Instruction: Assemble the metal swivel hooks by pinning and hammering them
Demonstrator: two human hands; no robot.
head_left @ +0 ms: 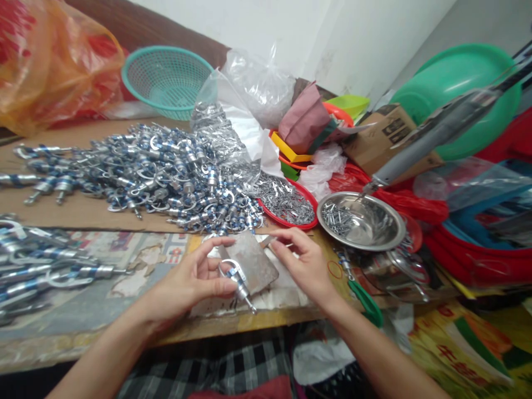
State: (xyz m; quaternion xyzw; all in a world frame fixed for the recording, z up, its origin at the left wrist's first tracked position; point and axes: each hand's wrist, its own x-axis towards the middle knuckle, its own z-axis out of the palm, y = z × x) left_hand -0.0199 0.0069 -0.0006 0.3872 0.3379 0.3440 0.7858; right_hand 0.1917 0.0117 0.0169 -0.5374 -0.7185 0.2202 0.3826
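A silver-and-blue part (238, 277) is held at the lower centre of the frame, pinched between the thumb and fingers of the left hand (203, 277). Its curved white clip is turned upward and its thin tip is pointed down to the right. Directly behind it, a flat metal block (251, 260) is seen on the bench (87, 316). The right hand (305, 266) is placed at the block's right side, thumb and forefinger brought close together beside a thin metal strip (266, 241); whether the strip is gripped cannot be told.

The upper left and centre are filled by a heap (174, 172) of similar parts, and more of them are piled in a blurred group (41, 271) at the left edge. Small metal pieces are held in a red tray (297, 225) right of centre. Just beside it, pins (337, 218) are gathered in a steel bowl (378, 221), over which a grey driver (436, 138) is slanted from the upper right. A teal basket (166, 72) is set behind the heap, at the upper left.
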